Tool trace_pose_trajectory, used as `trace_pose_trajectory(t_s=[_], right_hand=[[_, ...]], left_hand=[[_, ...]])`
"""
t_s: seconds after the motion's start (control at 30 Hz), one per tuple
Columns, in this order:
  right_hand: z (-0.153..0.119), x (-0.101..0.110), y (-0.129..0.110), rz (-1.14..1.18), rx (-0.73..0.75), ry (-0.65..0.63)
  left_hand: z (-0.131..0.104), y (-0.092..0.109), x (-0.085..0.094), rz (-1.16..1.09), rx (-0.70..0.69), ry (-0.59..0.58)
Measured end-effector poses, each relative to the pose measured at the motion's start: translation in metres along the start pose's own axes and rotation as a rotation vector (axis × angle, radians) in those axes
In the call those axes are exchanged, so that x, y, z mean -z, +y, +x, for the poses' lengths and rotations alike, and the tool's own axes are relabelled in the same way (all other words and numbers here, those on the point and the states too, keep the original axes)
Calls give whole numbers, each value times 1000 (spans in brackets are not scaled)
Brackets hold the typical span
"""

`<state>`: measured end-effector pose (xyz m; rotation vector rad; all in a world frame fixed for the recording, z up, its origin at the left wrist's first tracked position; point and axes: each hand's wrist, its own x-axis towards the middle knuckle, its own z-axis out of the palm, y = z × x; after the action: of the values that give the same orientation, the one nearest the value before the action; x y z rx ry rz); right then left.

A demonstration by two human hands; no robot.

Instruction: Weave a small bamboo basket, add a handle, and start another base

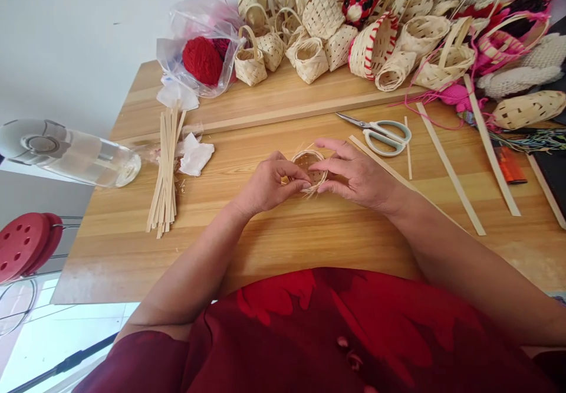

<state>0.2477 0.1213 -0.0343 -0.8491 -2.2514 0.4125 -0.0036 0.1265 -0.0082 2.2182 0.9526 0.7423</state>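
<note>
Pinching the near rim of a small woven basket (pixel 306 161), the left hand (pixel 275 184) is closed at thumb and fingertips. The right hand (pixel 352 172) curves around the basket's right side, gripping it. The basket is mid-counter (pixel 278 245). Scissors (pixel 372 127) lie beyond the right hand; loose strips (pixel 450 169) further right; a strip bundle (pixel 164 174) left; woven baskets (pixel 324 10) crowd the back.

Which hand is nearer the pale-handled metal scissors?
Right. The right hand is just below the scissors in view; the left hand is farther, at the left side of the round tan woven basket.
</note>
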Motion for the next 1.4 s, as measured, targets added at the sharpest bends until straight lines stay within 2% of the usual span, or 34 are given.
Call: trace_pose_trajectory(t_s=[0.17, 0.27, 0.5, 0.63, 0.87, 1.03, 1.27, 1.4], right_hand=[[-1, 4, 5, 5, 3, -62], [-2, 4, 3, 6, -16, -73], [-3, -3, 1, 26, -45, -35], [-5, -5, 1, 20, -69, -5], [-6, -7, -1, 20, -74, 10], [-4, -8, -3, 20, -71, 50], [-2, -8, -6, 19, -87, 56], [-2, -8, -8, 9, -111, 71]], left_hand=[[6, 3, 8, 63, 1, -87], [14, 12, 15, 169, -5, -167], [45, 43, 25, 396, 126, -498], [60, 51, 23, 519, 150, -583], [60, 48, 21, 483, 150, -562], [57, 51, 17, 576, 147, -517], [47, 62, 4, 701, 41, -430], [39, 59, 3, 692, 24, -406]])
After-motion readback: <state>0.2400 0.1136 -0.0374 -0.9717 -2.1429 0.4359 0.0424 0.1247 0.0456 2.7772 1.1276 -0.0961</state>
